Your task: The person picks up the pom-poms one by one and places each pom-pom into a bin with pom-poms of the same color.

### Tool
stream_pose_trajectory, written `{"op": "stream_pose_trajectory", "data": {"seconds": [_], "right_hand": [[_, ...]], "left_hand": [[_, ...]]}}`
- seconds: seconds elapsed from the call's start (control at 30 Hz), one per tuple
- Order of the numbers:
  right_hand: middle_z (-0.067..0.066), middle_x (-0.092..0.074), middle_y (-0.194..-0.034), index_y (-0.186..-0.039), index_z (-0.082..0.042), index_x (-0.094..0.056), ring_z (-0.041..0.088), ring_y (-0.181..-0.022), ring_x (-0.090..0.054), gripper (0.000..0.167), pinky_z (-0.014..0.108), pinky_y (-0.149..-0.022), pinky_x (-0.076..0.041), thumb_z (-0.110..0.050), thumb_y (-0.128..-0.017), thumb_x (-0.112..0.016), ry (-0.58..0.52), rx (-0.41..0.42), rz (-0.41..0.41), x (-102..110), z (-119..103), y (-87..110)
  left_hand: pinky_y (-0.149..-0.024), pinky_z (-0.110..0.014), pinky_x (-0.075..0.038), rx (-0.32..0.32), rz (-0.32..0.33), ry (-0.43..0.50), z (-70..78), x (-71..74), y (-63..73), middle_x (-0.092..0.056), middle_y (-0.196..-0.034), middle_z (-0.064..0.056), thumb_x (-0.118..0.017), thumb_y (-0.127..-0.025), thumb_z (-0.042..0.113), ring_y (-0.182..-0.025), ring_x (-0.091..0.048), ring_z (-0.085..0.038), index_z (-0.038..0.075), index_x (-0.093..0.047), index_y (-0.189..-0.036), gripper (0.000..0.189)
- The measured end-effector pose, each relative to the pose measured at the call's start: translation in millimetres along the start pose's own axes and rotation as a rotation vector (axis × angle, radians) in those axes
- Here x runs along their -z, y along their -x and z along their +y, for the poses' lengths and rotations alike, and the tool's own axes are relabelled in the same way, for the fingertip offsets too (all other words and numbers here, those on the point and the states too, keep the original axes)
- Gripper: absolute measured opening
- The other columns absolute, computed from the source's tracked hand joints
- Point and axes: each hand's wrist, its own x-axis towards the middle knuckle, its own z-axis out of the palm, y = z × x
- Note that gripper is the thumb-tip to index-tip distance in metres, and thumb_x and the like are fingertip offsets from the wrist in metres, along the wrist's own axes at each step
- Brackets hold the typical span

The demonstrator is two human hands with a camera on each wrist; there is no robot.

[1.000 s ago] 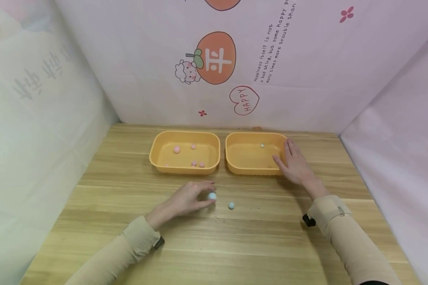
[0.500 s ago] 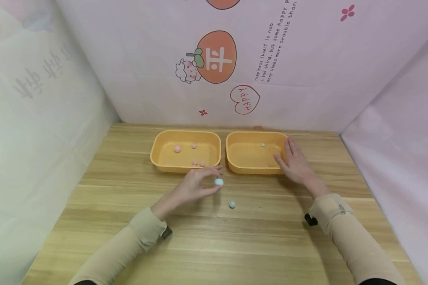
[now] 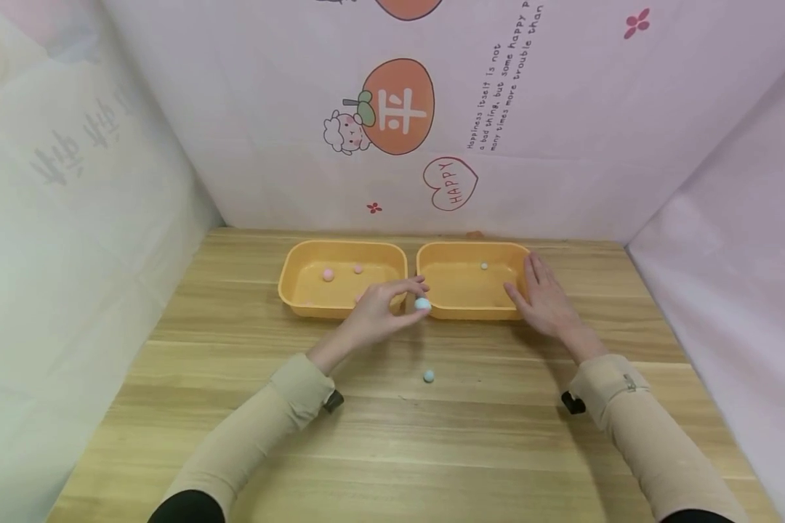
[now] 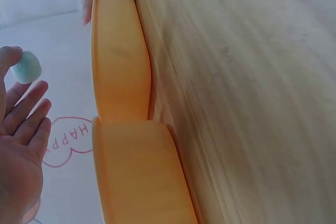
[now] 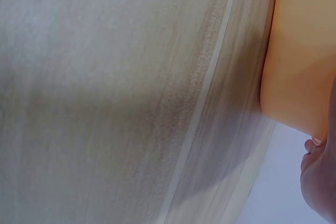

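Between thumb and fingertips my left hand pinches a pale blue ball, raised near the gap between two yellow trays. The same ball shows at the thumb in the left wrist view. My right hand rests on the right end of the right tray, fingers extended along its rim. One small pale green ball lies inside that tray. The left tray has pink balls in it, some hidden behind my left hand. Another light blue ball sits on the table in front.
The wooden table holds both trays near its back edge. A printed white cloth hangs behind it, and pale cloth walls stand on both sides.
My left hand has lifted the pale blue ball off the table area and carried it forward and right, up to the trays. The right hand stays on the right tray.
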Motion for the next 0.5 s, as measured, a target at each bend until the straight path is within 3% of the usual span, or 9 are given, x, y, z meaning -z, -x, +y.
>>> {"op": "stream_pose_trajectory", "data": {"seconds": [0.07,0.1,0.17,0.2,0.27,0.3,0.4,0.47,0.5], "right_hand": [[0.03,0.012,-0.182,-0.17,0.011,0.007,0.051,-0.171,0.003,0.096,0.063,-0.141,-0.004,-0.062,-0.116,-0.025,-0.001,-0.001,0.0,1.2,0.8,0.6],[0.03,0.012,-0.182,-0.17,0.011,0.007,0.051,-0.171,0.004,0.096,0.063,-0.141,-0.003,-0.062,-0.116,-0.025,-0.001,-0.001,-0.001,1.7,1.1,0.9],[0.031,0.012,-0.182,-0.17,0.01,0.007,0.051,-0.171,0.004,0.096,0.063,-0.141,-0.003,-0.062,-0.116,-0.025,-0.002,-0.002,0.0,2.6,1.5,1.1],[0.031,0.012,-0.182,-0.17,0.01,0.008,0.052,-0.171,0.004,0.096,0.063,-0.141,-0.003,-0.062,-0.116,-0.025,-0.003,-0.003,-0.001,2.9,1.7,1.2],[0.031,0.012,-0.182,-0.17,0.01,0.008,0.052,-0.171,0.003,0.096,0.063,-0.141,-0.004,-0.062,-0.116,-0.025,-0.002,-0.005,-0.003,3.4,1.7,1.5],[0.031,0.013,-0.181,-0.17,0.01,0.008,0.052,-0.171,0.003,0.096,0.063,-0.141,-0.004,-0.062,-0.116,-0.024,-0.002,-0.006,-0.005,3.3,1.9,1.4],[0.03,0.014,-0.181,-0.17,0.011,0.008,0.053,-0.17,0.002,0.096,0.064,-0.14,-0.004,-0.062,-0.116,-0.024,-0.005,-0.005,-0.003,2.4,2.8,0.9],[0.029,0.014,-0.182,-0.17,0.011,0.008,0.052,-0.171,0.002,0.097,0.064,-0.14,-0.005,-0.063,-0.116,-0.024,-0.004,-0.007,-0.002,1.5,3.2,0.6],[0.029,0.014,-0.182,-0.17,0.01,0.008,0.052,-0.171,0.002,0.097,0.064,-0.141,-0.005,-0.063,-0.116,-0.024,-0.003,-0.007,-0.001,1.1,2.9,0.6]], "left_hand": [[-0.126,-0.051,-0.05,0.011,0.009,0.0,-2.2,-2.4,-8.1,-0.079,-0.136,-0.015,-0.083,-0.099,0.016,-0.148,-0.063,-0.029,0.007,-0.078,-0.114,0.018],[-0.121,-0.046,-0.056,0.016,0.014,-0.004,-3.3,-3.5,-11.5,-0.08,-0.135,-0.015,-0.084,-0.099,0.016,-0.147,-0.064,-0.029,0.007,-0.078,-0.114,0.018],[-0.097,-0.032,-0.062,0.023,0.019,-0.016,-5.3,-5.5,-17.5,-0.08,-0.135,-0.014,-0.083,-0.099,0.017,-0.126,-0.077,-0.027,0.006,-0.078,-0.115,0.02],[-0.086,-0.029,-0.059,0.024,0.021,-0.022,-6.7,-6.8,-20.0,-0.079,-0.136,-0.014,-0.083,-0.099,0.017,-0.123,-0.078,-0.027,0.006,-0.078,-0.117,0.021],[-0.077,-0.032,-0.054,0.027,0.023,-0.019,-8.3,-9.2,-24.0,-0.079,-0.137,-0.015,-0.083,-0.099,0.017,-0.111,-0.079,-0.03,0.004,-0.078,-0.12,0.025],[-0.075,-0.033,-0.053,0.027,0.026,-0.015,-8.9,-10.6,-25.5,-0.079,-0.137,-0.016,-0.083,-0.1,0.017,-0.106,-0.079,-0.03,0.003,-0.078,-0.121,0.026],[-0.09,-0.04,-0.058,0.036,0.031,-0.012,-9.5,-14.1,-29.4,-0.08,-0.134,-0.015,-0.083,-0.1,0.019,-0.106,-0.077,-0.027,0.001,-0.078,-0.124,0.03],[-0.083,-0.034,-0.055,0.039,0.032,-0.008,-9.4,-16.4,-31.6,-0.081,-0.128,-0.014,-0.082,-0.1,0.02,-0.081,-0.067,-0.021,0.001,-0.077,-0.124,0.031],[-0.079,-0.028,-0.052,0.037,0.032,-0.018,-9.4,-17.6,-32.9,-0.082,-0.125,-0.012,-0.082,-0.101,0.021,-0.078,-0.063,-0.017,0.003,-0.078,-0.124,0.03]]}}
